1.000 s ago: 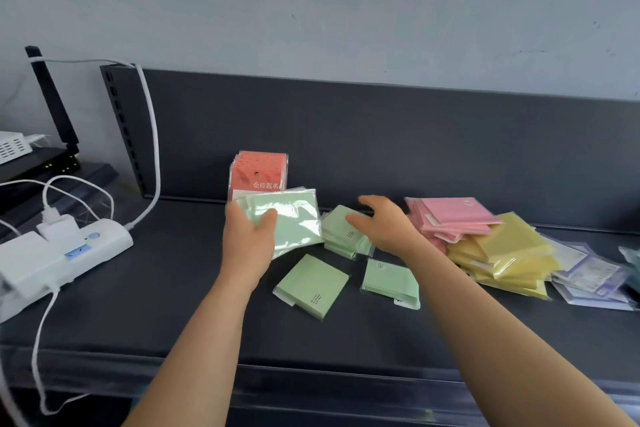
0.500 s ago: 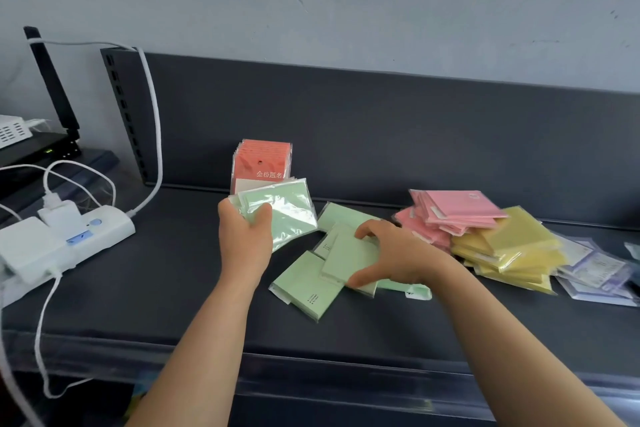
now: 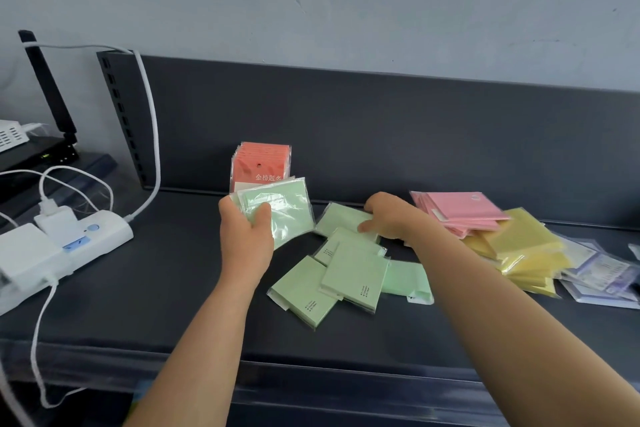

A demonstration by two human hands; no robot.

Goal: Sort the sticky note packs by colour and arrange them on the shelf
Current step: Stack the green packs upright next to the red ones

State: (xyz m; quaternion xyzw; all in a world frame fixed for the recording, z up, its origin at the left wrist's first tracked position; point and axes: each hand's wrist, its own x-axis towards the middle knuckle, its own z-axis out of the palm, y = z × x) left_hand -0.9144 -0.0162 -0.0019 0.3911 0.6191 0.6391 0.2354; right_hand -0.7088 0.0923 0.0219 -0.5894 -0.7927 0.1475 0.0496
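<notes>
My left hand grips a small stack of green sticky note packs above the dark shelf. To its right my right hand rests on a green pack lying at the back of the loose green ones, thumb and fingers curled at its edge. Several more green packs lie overlapping in front of that hand. Orange-red packs stand upright against the back panel. Pink packs sit stacked at the right, with yellow packs beside them.
Pale purple packs lie at the far right edge. A white power strip with plugs and cables occupies the shelf's left end. A black router with an upright antenna stands beyond it. The back panel closes off the rear.
My right hand let a green pack drop onto the loose pile in front and reached back to the rear green pack. My left hand kept its stack almost still.
</notes>
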